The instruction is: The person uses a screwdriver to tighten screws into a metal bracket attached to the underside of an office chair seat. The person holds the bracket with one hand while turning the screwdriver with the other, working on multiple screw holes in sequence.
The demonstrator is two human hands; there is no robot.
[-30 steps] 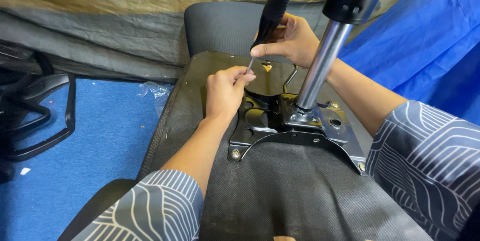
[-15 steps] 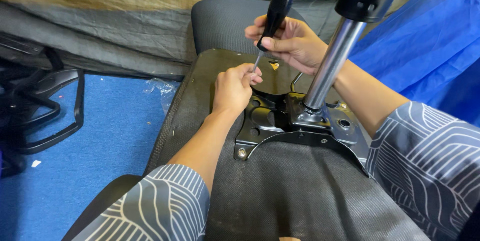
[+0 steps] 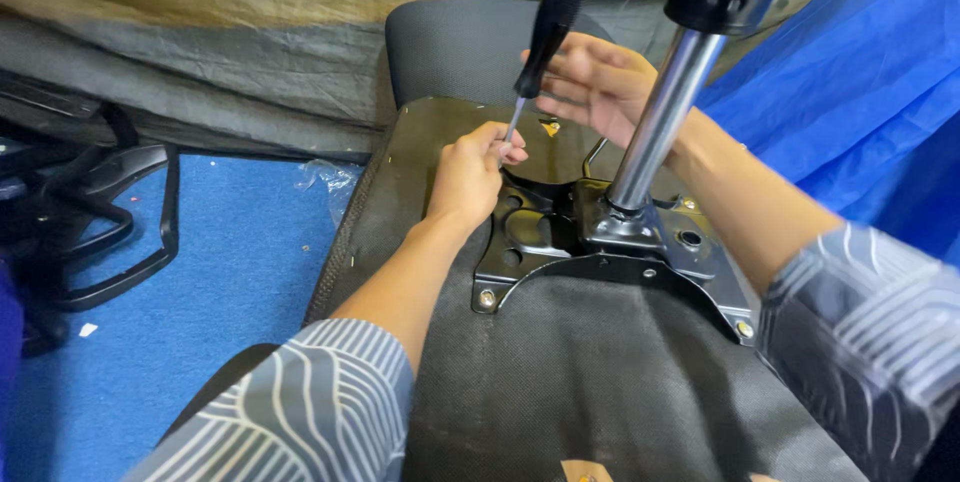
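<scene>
An upturned office chair seat (image 3: 560,382) lies before me, its black metal base plate (image 3: 560,237) bolted on and a chrome gas-lift column (image 3: 660,127) rising from it. My right hand (image 3: 600,82) grips the black handle of a screwdriver (image 3: 550,22), which stands nearly upright with its tip down at the far left corner of the plate. My left hand (image 3: 470,172) pinches the screwdriver's thin shaft near the tip, resting on the seat's underside.
The chair's grey backrest (image 3: 450,47) lies beyond the seat. A black chair base part (image 3: 110,212) sits on the blue carpet (image 3: 230,282) at left. Blue sheeting (image 3: 850,92) hangs at right, tan and grey fabric (image 3: 250,32) behind.
The screwdriver has risen and stood more upright. My left hand shifted slightly toward the shaft's tip; my right hand moved up with the handle.
</scene>
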